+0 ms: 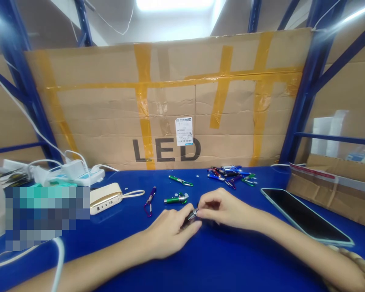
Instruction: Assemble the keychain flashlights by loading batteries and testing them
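Note:
My left hand point(170, 235) is closed around a small keychain flashlight point(193, 214), whose silver section shows between thumb and fingers. At its far end, the fingertips of my right hand point(222, 207) pinch together on the same flashlight. Its dark parts are mostly hidden by my fingers. Just beyond my hands lies a green keychain flashlight point(173, 199) with a carabiner clip. Another green flashlight point(176, 179) lies farther back, and a purple one point(151, 195) with its clip is to the left.
A pile of colourful keychain flashlights point(229, 175) lies at the back right. A phone point(304, 215) lies by my right forearm. At left are a cream power bank point(106, 197), a power strip point(91, 177) and cables. A large cardboard sheet point(170, 101) stands behind the blue table point(231, 263).

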Action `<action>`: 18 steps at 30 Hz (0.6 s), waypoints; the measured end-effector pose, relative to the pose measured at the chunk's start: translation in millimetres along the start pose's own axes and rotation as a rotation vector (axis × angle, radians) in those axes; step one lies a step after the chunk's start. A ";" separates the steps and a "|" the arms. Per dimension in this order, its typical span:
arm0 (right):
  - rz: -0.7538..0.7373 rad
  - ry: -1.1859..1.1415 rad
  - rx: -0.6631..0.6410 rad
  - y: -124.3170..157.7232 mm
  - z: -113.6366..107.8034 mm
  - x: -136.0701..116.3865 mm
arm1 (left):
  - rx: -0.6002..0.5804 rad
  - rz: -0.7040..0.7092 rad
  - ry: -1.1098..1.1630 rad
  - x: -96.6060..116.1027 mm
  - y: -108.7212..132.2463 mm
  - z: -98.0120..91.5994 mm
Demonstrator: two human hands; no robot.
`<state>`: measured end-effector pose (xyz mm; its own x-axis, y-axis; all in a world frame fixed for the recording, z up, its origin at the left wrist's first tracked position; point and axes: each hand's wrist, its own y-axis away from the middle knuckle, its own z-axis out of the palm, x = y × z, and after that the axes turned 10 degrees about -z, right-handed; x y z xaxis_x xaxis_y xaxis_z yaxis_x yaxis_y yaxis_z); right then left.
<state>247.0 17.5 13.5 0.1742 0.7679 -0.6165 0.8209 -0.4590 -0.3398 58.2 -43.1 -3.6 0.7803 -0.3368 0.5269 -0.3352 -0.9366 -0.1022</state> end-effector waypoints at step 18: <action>-0.106 0.382 0.133 2.3 -4.3 -0.3 | 0.000 -0.052 0.231 -4.8 -7.5 1.4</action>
<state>251.1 18.2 15.9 0.3026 0.9130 -0.2736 0.7720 -0.4032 -0.4913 57.7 -34.6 -6.5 0.6549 -0.2565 0.7108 -0.2974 -0.9522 -0.0696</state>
